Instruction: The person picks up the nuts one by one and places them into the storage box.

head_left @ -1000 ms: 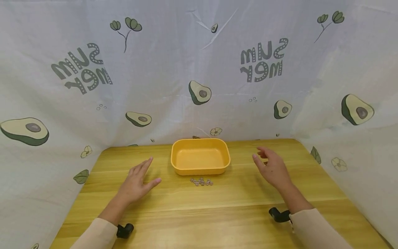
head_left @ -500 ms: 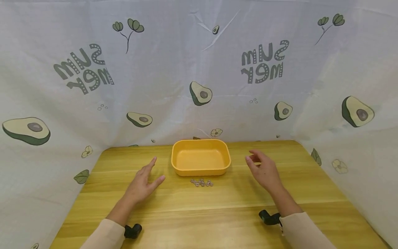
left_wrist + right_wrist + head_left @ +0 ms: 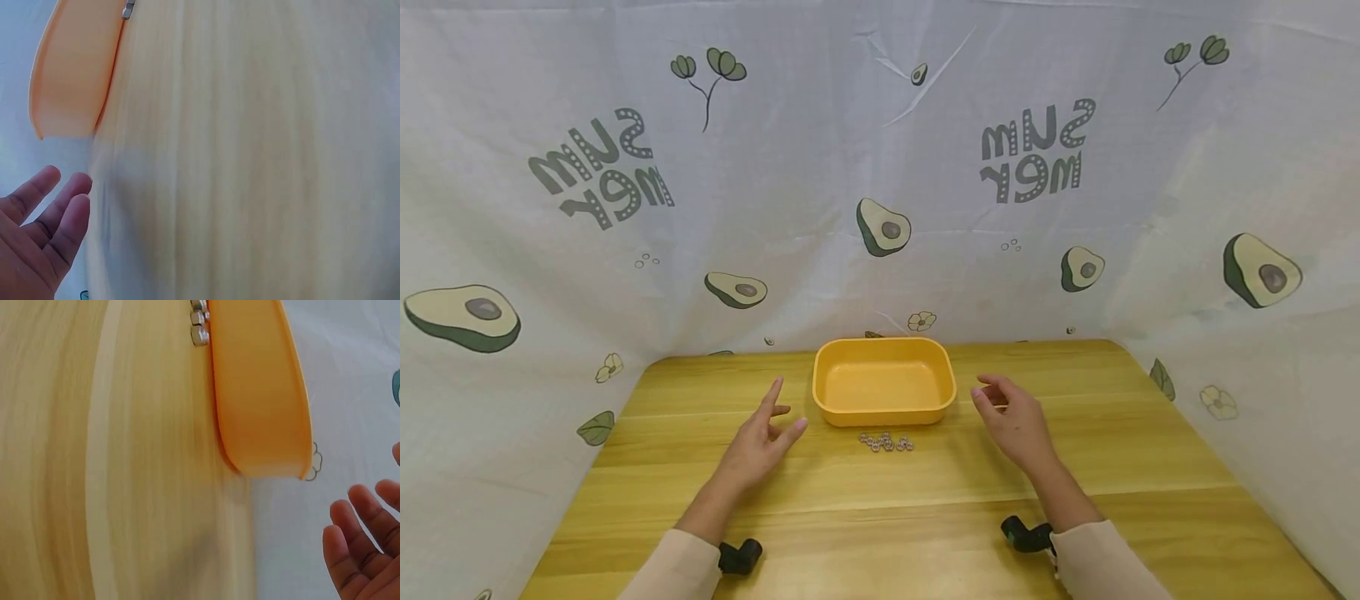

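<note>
A yellow-orange rectangular tray (image 3: 883, 417) with rounded corners stands near the table's back edge. Just in front of it lies a small cluster of several shiny metal nuts (image 3: 888, 445); a few of these nuts (image 3: 199, 335) show beside the tray (image 3: 262, 394) in the right wrist view. To the left, my left hand (image 3: 756, 446) hovers with fingers extended, holding nothing and apart from the tray. On the other side my right hand (image 3: 1017, 425) is held over the table, its fingers loosely bent around nothing, a short gap from the tray's right end.
The wood-grain table (image 3: 880, 500) reaches to a white printed curtain (image 3: 820, 150), which hangs behind it and along both sides. Black wrist devices (image 3: 741, 557) sit at both sleeve cuffs.
Both hands have drawn inward toward the tray, the left moving right and the right moving left. The left fingers have spread apart somewhat. Tray and nuts stay in place.
</note>
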Available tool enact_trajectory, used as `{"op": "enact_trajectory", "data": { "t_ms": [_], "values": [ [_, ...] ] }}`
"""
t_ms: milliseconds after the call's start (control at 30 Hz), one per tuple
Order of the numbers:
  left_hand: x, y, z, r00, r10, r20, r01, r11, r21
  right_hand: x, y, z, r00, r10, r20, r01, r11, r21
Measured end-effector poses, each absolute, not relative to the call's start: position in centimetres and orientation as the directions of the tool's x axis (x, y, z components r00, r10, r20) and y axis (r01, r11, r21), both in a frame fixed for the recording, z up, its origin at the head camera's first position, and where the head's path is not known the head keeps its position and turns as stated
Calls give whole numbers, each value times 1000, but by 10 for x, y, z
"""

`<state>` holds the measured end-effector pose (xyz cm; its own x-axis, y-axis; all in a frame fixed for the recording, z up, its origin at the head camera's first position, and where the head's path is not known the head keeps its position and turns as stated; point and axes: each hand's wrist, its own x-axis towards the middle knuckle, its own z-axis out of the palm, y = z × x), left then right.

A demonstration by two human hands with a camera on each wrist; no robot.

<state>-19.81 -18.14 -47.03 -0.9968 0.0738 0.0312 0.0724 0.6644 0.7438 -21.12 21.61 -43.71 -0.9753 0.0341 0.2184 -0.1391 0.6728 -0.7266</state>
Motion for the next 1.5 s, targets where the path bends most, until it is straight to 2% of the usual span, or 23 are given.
{"op": "enact_trajectory", "data": {
  "t_ms": [900, 1167, 1500],
  "values": [
    [-214, -147, -482, -999, -10, 52, 41, 459, 887, -203, 167, -466, -987, 98, 131, -53, 565, -823],
    [-216, -138, -489, -994, -72, 82, 43, 433, 901, -199, 156, -479, -995, 78, 70, -19, 519, -854],
    [-220, -122, -494, -987, -124, 107, 64, 304, 951, -194, 139, -488, -1000, 4, 12, -8, 538, -843]
  ]
}}
